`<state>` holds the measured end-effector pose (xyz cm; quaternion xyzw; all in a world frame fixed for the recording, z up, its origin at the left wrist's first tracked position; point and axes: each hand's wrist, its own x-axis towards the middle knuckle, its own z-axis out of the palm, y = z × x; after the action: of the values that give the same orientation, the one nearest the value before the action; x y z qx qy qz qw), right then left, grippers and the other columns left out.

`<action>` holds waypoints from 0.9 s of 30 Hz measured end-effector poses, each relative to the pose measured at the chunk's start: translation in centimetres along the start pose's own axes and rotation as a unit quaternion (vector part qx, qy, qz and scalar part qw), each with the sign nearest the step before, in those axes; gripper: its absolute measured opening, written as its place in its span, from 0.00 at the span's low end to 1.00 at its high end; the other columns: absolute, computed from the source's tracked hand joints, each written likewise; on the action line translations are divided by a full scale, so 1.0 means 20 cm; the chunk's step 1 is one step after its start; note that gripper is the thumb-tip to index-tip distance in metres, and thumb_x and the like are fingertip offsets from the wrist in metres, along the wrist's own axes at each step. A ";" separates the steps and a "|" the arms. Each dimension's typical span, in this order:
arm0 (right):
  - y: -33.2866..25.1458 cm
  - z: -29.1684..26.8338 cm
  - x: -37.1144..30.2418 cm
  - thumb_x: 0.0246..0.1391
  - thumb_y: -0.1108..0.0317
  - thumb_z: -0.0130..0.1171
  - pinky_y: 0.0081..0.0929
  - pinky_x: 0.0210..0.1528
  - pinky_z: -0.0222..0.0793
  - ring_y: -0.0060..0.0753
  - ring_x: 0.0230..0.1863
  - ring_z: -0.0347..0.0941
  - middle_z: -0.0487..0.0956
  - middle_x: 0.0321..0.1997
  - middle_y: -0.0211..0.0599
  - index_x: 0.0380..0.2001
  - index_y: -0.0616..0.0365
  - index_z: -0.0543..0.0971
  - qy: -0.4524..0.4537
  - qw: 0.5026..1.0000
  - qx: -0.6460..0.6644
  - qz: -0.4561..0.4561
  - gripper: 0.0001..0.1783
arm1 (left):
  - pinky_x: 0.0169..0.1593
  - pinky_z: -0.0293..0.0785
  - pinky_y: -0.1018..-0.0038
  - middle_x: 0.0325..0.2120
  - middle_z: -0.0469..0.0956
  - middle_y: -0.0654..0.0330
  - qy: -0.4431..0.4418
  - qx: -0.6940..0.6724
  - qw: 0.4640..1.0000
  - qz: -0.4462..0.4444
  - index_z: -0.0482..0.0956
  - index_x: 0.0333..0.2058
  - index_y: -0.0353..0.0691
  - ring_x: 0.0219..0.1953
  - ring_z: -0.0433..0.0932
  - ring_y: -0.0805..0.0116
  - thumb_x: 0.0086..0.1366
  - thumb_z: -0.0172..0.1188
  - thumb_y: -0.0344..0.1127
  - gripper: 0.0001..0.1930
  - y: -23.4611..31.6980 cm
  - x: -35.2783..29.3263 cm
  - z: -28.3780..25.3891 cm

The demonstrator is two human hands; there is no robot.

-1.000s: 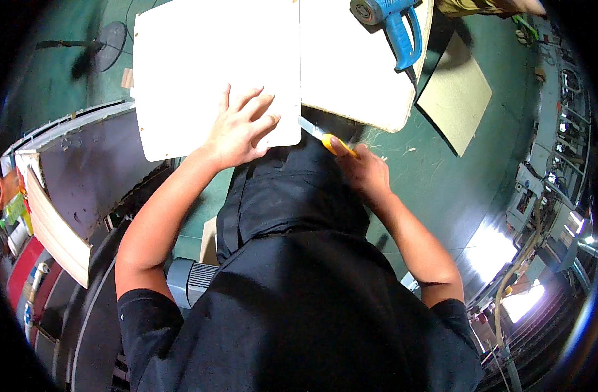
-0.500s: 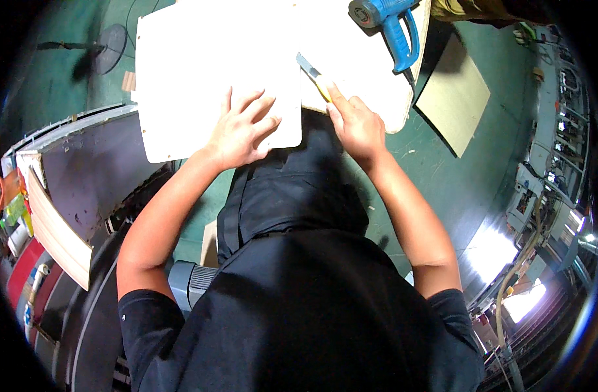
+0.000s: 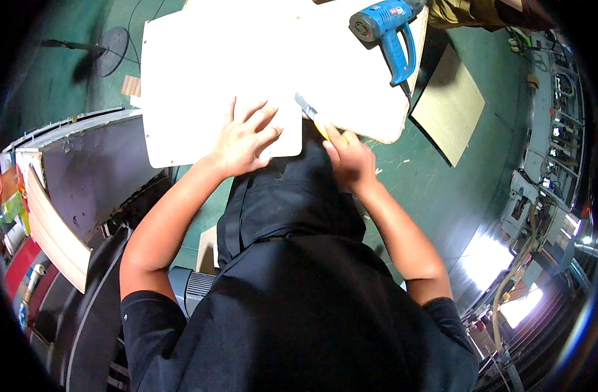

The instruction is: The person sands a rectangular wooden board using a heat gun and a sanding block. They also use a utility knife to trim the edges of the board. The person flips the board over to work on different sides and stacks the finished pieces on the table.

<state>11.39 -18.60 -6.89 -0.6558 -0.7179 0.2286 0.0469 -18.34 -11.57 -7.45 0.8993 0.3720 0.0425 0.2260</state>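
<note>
A pale flat panel [image 3: 201, 78] with rounded corners lies in front of me, so bright that its surface detail is washed out. Spread fingers of my left hand [image 3: 247, 137] rest flat on its near part. My right hand [image 3: 351, 157] is closed round the yellow handle of a utility knife [image 3: 320, 126]. Its blade points away from me and lies at the panel's right edge, near the front corner. Whether the blade touches the edge I cannot tell.
A blue heat gun [image 3: 393, 46] lies on the pale worktop [image 3: 358, 85] at the far right. Beyond it, a thin board [image 3: 449, 104] is on the green floor. A grey curved piece [image 3: 103, 170] stands at left. Part of another person's clothing [image 3: 469, 14] shows at the top right.
My right hand has drawn the knife toward me along the panel's right edge. My left hand stays flat on the panel. The whole view has shifted slightly.
</note>
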 end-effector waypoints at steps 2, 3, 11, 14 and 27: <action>0.00 -0.02 0.09 0.67 0.53 0.62 0.53 0.39 0.79 0.55 0.36 0.82 0.78 0.39 0.44 0.72 0.28 0.72 0.022 1.000 -0.008 -0.009 0.30 | 0.75 0.43 0.25 0.70 0.67 0.57 0.005 -0.004 1.000 0.001 0.81 0.58 0.55 0.77 0.58 0.51 0.46 0.79 0.44 0.36 0.00 0.00 -0.01; -0.01 -0.04 0.14 0.68 0.53 0.61 0.53 0.39 0.79 0.55 0.36 0.82 0.78 0.38 0.44 0.72 0.28 0.72 0.013 1.000 -0.019 0.000 0.31 | 0.75 0.43 0.25 0.70 0.68 0.57 0.010 -0.007 1.000 0.000 0.81 0.57 0.55 0.76 0.58 0.50 0.45 0.80 0.43 0.36 0.01 0.00 -0.02; -0.08 -0.18 0.42 0.71 0.52 0.57 0.51 0.41 0.79 0.55 0.37 0.82 0.81 0.36 0.46 0.75 0.35 0.70 0.020 0.998 -0.056 0.005 0.31 | 0.75 0.44 0.25 0.69 0.68 0.57 0.014 -0.009 1.000 -0.004 0.81 0.56 0.55 0.76 0.59 0.50 0.44 0.80 0.41 0.36 0.02 0.00 -0.02; -0.07 -0.18 0.48 0.70 0.53 0.57 0.52 0.42 0.78 0.57 0.39 0.83 0.83 0.39 0.48 0.74 0.37 0.70 0.034 0.998 -0.040 0.033 0.30 | 0.74 0.44 0.24 0.69 0.68 0.56 0.014 -0.010 1.000 -0.004 0.81 0.56 0.54 0.76 0.59 0.50 0.45 0.79 0.41 0.35 0.01 0.00 -0.02; 0.08 -0.22 0.45 0.72 0.53 0.60 0.33 0.43 0.77 0.31 0.35 0.81 0.83 0.33 0.44 0.60 0.53 0.81 0.104 0.954 0.274 0.063 0.21 | 0.73 0.48 0.23 0.71 0.67 0.57 -0.003 -0.001 1.000 -0.024 0.81 0.56 0.54 0.76 0.59 0.52 0.48 0.77 0.45 0.33 0.03 0.02 -0.01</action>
<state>13.35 -8.62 -5.64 -0.6822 -0.5759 0.3496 0.2842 -17.74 -11.54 -7.09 0.8901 0.3928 0.0347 0.2285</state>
